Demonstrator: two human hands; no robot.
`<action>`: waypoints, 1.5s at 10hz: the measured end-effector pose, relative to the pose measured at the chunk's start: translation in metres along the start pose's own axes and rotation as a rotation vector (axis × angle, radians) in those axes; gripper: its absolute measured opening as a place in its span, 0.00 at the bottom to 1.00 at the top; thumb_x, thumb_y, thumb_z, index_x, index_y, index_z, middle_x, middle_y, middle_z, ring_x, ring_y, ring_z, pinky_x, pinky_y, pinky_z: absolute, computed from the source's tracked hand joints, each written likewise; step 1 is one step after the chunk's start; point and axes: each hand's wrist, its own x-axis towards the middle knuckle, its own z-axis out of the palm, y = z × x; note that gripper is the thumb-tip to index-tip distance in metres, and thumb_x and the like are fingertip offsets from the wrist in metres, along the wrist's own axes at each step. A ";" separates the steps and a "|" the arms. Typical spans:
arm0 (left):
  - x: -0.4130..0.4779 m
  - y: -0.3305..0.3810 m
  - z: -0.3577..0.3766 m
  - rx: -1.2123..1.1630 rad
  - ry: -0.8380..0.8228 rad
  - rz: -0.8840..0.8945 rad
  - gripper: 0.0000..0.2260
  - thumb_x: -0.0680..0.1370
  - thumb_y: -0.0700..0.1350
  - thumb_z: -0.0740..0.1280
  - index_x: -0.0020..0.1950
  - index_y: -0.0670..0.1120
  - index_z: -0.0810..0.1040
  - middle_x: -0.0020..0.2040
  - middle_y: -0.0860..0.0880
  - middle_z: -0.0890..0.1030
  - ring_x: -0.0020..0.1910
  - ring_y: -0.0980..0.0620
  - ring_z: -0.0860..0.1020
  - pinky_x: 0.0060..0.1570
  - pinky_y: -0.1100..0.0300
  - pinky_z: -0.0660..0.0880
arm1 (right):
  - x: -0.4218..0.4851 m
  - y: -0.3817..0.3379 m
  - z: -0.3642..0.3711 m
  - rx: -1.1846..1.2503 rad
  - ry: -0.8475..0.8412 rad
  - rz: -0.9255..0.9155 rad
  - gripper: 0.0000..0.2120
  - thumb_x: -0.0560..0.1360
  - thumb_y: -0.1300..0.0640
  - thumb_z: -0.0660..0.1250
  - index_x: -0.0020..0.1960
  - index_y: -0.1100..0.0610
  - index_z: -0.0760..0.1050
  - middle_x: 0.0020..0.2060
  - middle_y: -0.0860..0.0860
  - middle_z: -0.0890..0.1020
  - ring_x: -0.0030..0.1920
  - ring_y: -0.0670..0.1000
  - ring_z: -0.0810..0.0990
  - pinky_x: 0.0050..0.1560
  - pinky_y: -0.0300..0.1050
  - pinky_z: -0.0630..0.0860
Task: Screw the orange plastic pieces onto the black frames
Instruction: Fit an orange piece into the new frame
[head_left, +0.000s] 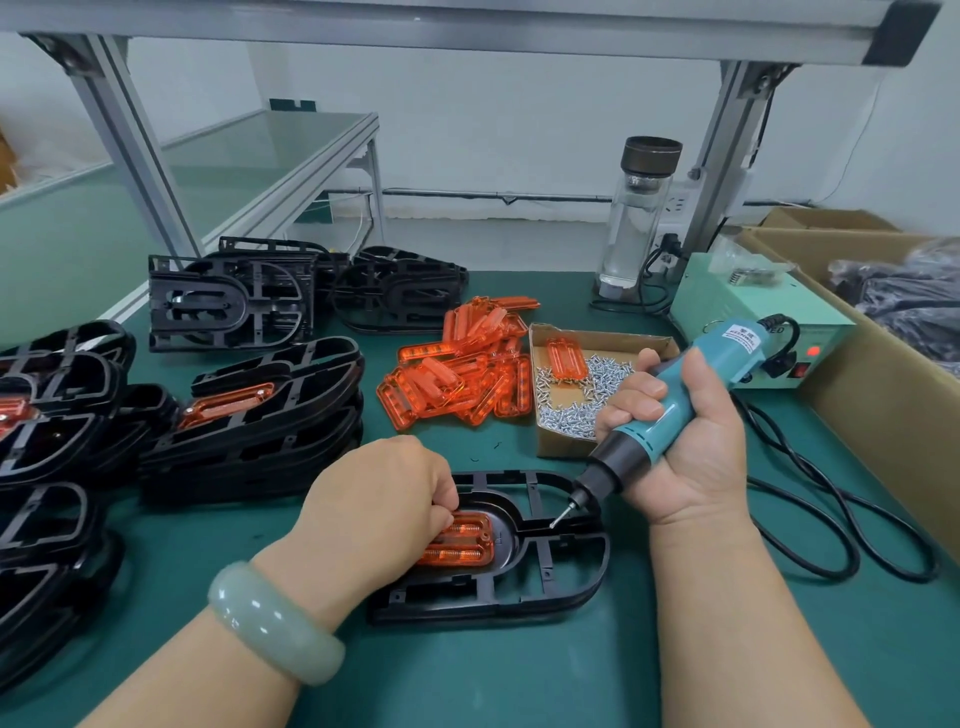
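A black frame (561, 566) lies flat on the green mat in front of me. An orange plastic piece (462, 540) sits in its rounded recess. My left hand (379, 499) rests on the frame's left part, fingers curled down onto the orange piece's near end. My right hand (680, 441) grips a teal electric screwdriver (670, 410), tilted down to the left. Its bit (561, 517) carries a screw and hovers just right of the orange piece, over the frame. More orange pieces (457, 364) lie in a heap behind.
A cardboard tray of screws (582, 395) stands behind the frame. Stacks of black frames (249, 415) fill the left side, some with orange pieces fitted. A glass bottle (634, 218), a green power supply (763, 332), its cable (810, 525) and a cardboard box (883, 384) stand right.
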 end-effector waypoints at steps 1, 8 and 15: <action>-0.002 -0.001 -0.003 -0.021 0.014 0.000 0.01 0.73 0.53 0.68 0.42 0.58 0.78 0.41 0.57 0.73 0.44 0.56 0.73 0.43 0.60 0.72 | 0.000 0.000 0.000 0.004 -0.003 0.002 0.11 0.72 0.46 0.64 0.45 0.54 0.73 0.28 0.44 0.70 0.23 0.42 0.69 0.30 0.34 0.71; -0.011 -0.017 -0.003 -0.096 -0.119 0.030 0.03 0.73 0.49 0.71 0.42 0.57 0.80 0.38 0.60 0.77 0.39 0.62 0.73 0.36 0.74 0.64 | -0.001 0.001 -0.001 0.013 0.000 -0.005 0.11 0.71 0.46 0.64 0.44 0.55 0.73 0.28 0.44 0.70 0.23 0.42 0.69 0.29 0.34 0.71; -0.018 -0.016 0.000 -0.142 -0.093 -0.008 0.01 0.72 0.49 0.71 0.43 0.56 0.81 0.36 0.61 0.73 0.37 0.65 0.71 0.36 0.74 0.63 | 0.000 0.005 0.001 -0.005 0.009 -0.004 0.11 0.72 0.47 0.64 0.43 0.55 0.73 0.27 0.44 0.70 0.23 0.42 0.69 0.28 0.34 0.71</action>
